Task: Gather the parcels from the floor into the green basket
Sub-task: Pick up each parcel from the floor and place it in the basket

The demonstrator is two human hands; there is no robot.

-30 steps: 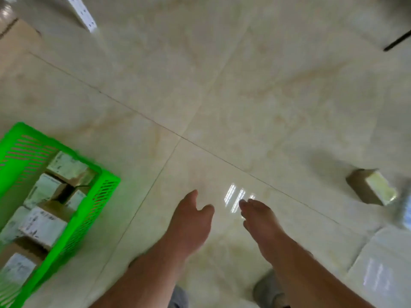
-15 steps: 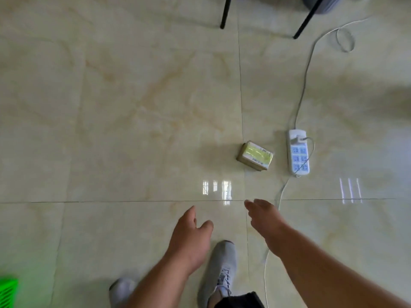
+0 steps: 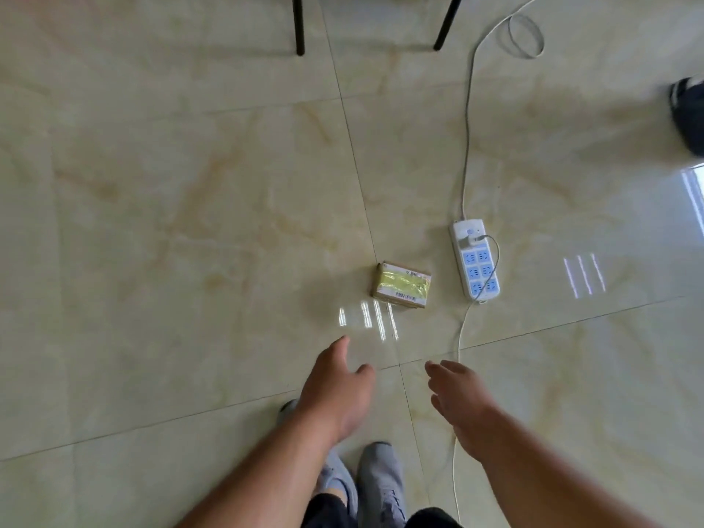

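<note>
Closer now than half a second ago, the small brown cardboard parcel with yellow tape lies on the floor just ahead of both hands. Left hand and right hand hover empty, fingers spread, apart from each other.

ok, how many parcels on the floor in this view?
1. The parcel lies on the tile just left of the power strip, ahead of both empty hands. The basket is out of frame; others may lie outside the view.

A dark shoe at the right edge is blurred and cut off.
</note>
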